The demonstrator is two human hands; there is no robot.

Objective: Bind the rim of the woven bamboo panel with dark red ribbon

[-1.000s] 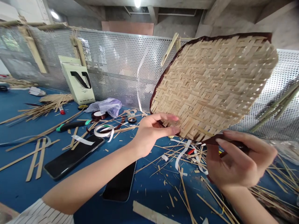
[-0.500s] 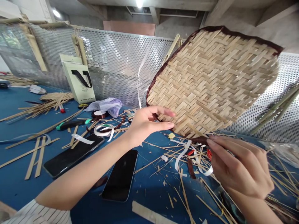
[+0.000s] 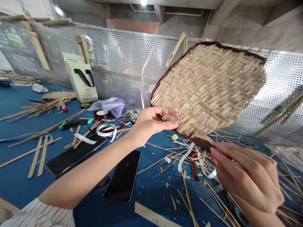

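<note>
I held a woven bamboo mat (image 3: pixel 208 86) up in the air in front of me, tilted, above the cluttered end of the table and against a perforated metal panel (image 3: pixel 118 63). A dark brown binding strip (image 3: pixel 201 142) ran along its rim. My left hand (image 3: pixel 151 124) was at the mat's lower left edge, its fingers parted just enough for that edge to sit between the thumb and the fingers above it. My right hand (image 3: pixel 246 178) was at the bottom corner, its fingers drawn close together and pinching the binding strip, though they hid exactly how it was gripped.

Below me, the blue table (image 3: pixel 21 176) held two phones (image 3: pixel 75 154) (image 3: pixel 123 176), lying face up near my left forearm. A roll of white tape (image 3: pixel 105 130) sat beside the upper phone, and loose bamboo slivers (image 3: pixel 187 192) lay scattered under my right hand.
</note>
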